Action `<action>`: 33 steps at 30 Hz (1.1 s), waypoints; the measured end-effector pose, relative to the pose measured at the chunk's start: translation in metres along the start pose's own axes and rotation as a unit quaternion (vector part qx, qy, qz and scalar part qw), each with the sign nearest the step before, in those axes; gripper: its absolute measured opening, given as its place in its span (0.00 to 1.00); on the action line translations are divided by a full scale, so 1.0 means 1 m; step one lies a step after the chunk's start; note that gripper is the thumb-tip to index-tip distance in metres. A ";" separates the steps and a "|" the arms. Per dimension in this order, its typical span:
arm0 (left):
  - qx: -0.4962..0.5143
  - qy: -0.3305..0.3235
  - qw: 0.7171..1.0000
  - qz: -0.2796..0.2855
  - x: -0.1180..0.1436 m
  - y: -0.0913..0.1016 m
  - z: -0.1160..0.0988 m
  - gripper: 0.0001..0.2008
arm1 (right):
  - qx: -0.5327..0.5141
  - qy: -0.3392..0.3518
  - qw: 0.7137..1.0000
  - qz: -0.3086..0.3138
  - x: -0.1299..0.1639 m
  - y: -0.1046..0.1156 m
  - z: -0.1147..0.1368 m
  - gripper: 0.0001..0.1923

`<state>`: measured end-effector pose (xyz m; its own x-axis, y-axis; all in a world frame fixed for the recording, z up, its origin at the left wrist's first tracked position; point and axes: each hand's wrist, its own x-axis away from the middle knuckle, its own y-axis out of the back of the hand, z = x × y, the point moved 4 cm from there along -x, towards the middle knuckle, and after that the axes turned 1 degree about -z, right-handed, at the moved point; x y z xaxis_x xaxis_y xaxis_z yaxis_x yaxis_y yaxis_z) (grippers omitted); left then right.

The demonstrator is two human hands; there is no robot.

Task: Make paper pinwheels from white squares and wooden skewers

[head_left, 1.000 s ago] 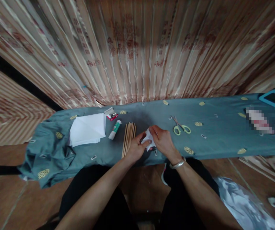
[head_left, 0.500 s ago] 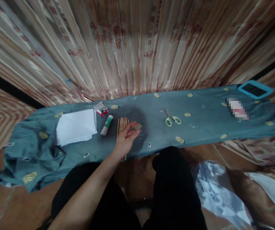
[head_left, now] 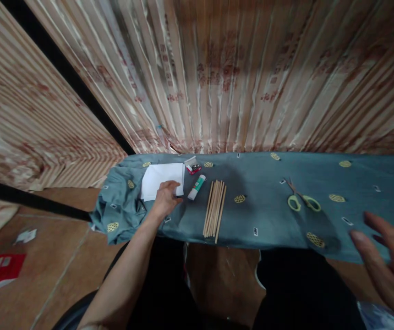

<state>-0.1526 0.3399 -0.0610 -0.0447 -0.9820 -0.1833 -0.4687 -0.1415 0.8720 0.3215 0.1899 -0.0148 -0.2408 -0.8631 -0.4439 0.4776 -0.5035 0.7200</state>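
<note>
My left hand [head_left: 166, 198] is over the front right corner of a stack of white paper [head_left: 159, 176], thumb and fingers apart, with nothing visible in it. Whether the fingertips touch the sheets I cannot tell. Just right of it lies a glue stick [head_left: 197, 187] with a green label. Behind that is a small open red-and-white box [head_left: 193, 167] of small metal pieces. A row of thin wooden sticks [head_left: 214, 208] rests further right. At the right edge, my right hand [head_left: 391, 266] hovers with fingers spread, nearest to the green-handled scissors [head_left: 302, 199].
A teal cloth [head_left: 265, 215] with pineapple prints covers the narrow table. Pleated curtains [head_left: 217, 82] hang right behind it, and black poles [head_left: 69, 78] stand at the left. My legs are under the front edge. A red packet [head_left: 1, 268] lies on the tiled floor.
My view has turned left. My left hand has moved from above the sticks to the paper, uncovering the sticks. My right hand has come into view at the right.
</note>
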 end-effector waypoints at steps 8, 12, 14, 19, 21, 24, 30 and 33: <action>-0.007 0.014 1.000 -0.008 0.002 -0.002 0.020 0.19 | -0.117 0.176 0.962 0.171 -0.045 -0.128 0.158 0.27; -0.003 0.018 1.000 -0.008 -0.001 -0.002 0.022 0.15 | -0.138 0.159 0.955 0.208 -0.026 -0.175 0.153 0.24; 0.007 0.015 1.000 -0.006 -0.001 -0.002 0.023 0.13 | -0.132 0.156 0.955 0.213 -0.016 -0.186 0.143 0.23; 0.017 -0.010 1.000 -0.002 0.003 0.003 0.019 0.11 | -0.124 0.165 0.956 0.207 -0.011 -0.195 0.131 0.21; 0.006 -0.024 1.000 -0.011 0.005 0.006 0.015 0.12 | -0.121 0.163 0.959 0.199 -0.015 -0.197 0.131 0.21; -0.007 -0.045 0.999 -0.028 0.006 0.011 0.007 0.15 | -0.116 0.159 0.961 0.195 -0.018 -0.197 0.133 0.21; -0.031 -0.056 0.997 -0.031 0.008 0.013 -0.006 0.13 | -0.119 0.159 0.959 0.202 -0.019 -0.193 0.137 0.21; -0.039 -0.050 0.998 -0.011 0.009 0.010 -0.009 0.11 | -0.118 0.162 0.960 0.196 -0.021 -0.192 0.135 0.20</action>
<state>-0.1502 0.3288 -0.0497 -0.1253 -0.9614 -0.2448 -0.4012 -0.1766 0.8988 0.1205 0.2992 -0.0718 0.2527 -0.9081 -0.3340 0.6659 -0.0872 0.7409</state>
